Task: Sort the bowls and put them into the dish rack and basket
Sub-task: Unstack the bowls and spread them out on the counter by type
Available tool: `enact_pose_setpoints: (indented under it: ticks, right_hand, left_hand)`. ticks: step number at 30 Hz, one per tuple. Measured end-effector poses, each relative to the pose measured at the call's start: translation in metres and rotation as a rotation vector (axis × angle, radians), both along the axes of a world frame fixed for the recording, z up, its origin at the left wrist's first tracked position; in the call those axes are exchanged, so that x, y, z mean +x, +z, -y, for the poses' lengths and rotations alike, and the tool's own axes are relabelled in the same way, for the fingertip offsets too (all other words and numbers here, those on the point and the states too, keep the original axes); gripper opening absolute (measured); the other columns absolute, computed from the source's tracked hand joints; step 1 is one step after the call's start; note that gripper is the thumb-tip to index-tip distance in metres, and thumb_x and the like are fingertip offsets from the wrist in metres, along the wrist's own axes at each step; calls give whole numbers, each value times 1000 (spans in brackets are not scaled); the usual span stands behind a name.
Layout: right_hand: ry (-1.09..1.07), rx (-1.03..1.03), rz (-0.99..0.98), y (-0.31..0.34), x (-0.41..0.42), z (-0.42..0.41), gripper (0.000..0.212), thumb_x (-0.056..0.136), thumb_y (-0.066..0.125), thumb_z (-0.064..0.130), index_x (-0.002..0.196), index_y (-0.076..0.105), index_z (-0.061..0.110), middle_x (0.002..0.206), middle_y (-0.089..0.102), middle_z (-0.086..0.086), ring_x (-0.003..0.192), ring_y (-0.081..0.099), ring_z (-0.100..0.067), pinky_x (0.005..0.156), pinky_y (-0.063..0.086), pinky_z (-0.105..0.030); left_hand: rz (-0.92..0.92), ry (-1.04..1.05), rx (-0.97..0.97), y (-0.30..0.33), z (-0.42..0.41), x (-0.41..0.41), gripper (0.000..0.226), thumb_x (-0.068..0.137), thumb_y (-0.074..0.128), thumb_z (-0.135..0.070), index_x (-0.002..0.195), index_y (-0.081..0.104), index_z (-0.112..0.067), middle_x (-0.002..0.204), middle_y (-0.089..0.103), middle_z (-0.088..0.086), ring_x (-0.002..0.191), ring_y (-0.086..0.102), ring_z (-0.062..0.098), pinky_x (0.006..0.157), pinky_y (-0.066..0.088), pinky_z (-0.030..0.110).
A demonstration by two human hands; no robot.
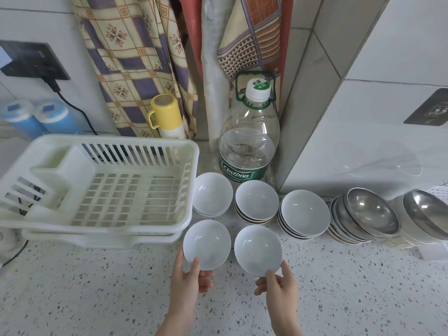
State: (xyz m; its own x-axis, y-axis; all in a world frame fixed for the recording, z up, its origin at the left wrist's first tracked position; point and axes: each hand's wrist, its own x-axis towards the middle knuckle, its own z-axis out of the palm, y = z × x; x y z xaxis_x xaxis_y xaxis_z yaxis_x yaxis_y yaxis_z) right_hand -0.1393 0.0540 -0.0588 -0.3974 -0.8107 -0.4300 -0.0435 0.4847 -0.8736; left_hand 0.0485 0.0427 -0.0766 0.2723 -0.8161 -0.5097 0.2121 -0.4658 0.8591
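Slipping is our main worry: each white bowl is pinched only at its near rim, so either could tip as we carry it. Our left hand [188,278] grips the left bowl [206,244], thumb inside, fingers [206,282] underneath. Our right hand [278,284] grips the right bowl [258,249] likewise. Both bowls sit over the worktop [97,287], just beside the empty dish rack [97,190].
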Motion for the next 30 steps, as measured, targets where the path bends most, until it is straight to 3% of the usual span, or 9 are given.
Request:
enact_pose_setpoints:
  ticks: [7,14,30]
  right_hand:
    - [-54,40,94,2,10,-4,44,93,49,5,135,46,18,62,71,-9,44,62,-17,60,45,-31]
    - [-88,80,114,3,20,-7,55,96,53,13,147,30,16,68,75,-1,48,64,-12,59,44,-30]
    - [-125,79,202,6,32,-6,54,97,51,12,143,26,27,69,75,-3,45,61,-12,63,41,-28]
  left_hand:
    - [-40,10,6,2,1,-1,43,102,53,-20,139,42,-39,72,73,21,48,60,21,45,52,29]
    - [-66,-14,0,4,0,0,47,102,53,-19,144,40,-36,78,73,25,50,61,22,47,54,32]
    - [-20,-77,8,7,-3,-1,49,104,50,-18,147,36,-36,81,77,17,52,64,22,52,54,33]
